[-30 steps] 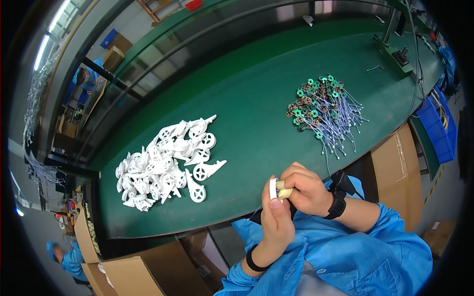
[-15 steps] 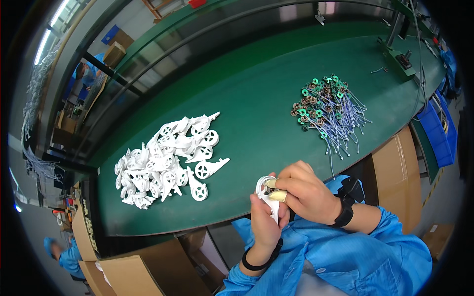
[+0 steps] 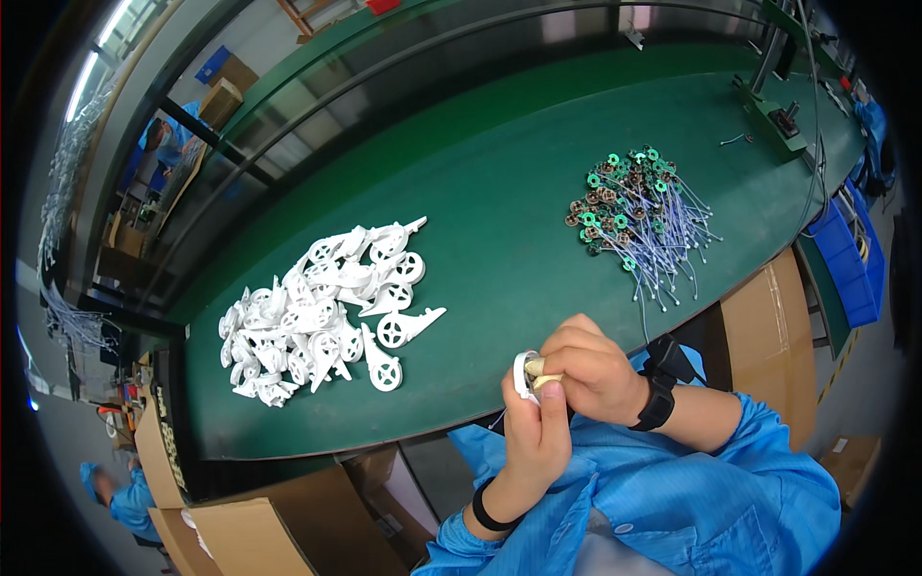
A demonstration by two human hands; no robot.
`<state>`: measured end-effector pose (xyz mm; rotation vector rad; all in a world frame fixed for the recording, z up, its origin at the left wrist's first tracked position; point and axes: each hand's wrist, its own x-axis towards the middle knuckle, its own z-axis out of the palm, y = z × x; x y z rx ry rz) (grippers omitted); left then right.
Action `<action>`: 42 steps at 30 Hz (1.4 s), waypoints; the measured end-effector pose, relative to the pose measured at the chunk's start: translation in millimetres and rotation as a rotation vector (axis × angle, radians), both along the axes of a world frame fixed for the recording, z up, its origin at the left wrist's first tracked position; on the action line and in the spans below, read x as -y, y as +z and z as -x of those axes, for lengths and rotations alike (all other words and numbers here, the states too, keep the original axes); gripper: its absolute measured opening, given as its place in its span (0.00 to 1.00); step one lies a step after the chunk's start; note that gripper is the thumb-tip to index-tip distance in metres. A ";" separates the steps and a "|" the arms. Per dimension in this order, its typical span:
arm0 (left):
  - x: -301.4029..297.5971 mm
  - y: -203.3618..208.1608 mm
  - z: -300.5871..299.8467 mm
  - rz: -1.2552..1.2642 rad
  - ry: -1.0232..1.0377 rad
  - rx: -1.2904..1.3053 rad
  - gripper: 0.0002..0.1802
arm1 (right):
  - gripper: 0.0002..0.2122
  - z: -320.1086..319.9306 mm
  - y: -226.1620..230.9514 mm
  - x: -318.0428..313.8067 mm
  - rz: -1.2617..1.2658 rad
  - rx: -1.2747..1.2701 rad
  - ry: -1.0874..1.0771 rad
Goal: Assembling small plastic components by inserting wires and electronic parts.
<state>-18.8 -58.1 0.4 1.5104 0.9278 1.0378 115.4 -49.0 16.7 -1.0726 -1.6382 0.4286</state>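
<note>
Just past the bench's near edge, my left hand (image 3: 538, 437) grips a white plastic housing (image 3: 521, 376) with a round rim, tilted so that the rim shows nearly edge-on. My right hand (image 3: 600, 374) has its covered thumb and fingertip, in yellowish finger cots, pressed together inside that rim. Whatever lies between those fingertips is hidden. A short bit of thin wire (image 3: 497, 420) shows beside my left hand. To the left on the bench lies a heap of similar white housings (image 3: 317, 312), each with a spoked round end and a tapering arm.
Farther right is a pile of small round green and brown circuit boards (image 3: 619, 197) with purple-grey wires. The green bench (image 3: 480, 259) has a fixture (image 3: 783, 120) at its far right. Cardboard boxes (image 3: 279, 533) stand below; a blue bin (image 3: 855, 254) is at right. Co-workers appear at the left.
Both hands have shifted slightly, and the white housing has turned from showing its round face to nearly edge-on. My left fingers have moved up around it.
</note>
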 end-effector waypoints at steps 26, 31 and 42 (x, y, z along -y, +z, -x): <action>-19.2 22.3 20.6 0.546 -0.005 0.328 0.23 | 0.09 13.4 23.4 -18.9 0.103 0.294 0.072; -19.7 6.1 17.1 0.043 0.121 0.083 0.25 | 0.11 31.2 11.9 -18.0 0.205 0.080 0.017; -45.9 22.5 77.7 0.559 -0.243 0.257 0.29 | 0.12 29.5 43.2 -51.0 0.527 0.082 0.354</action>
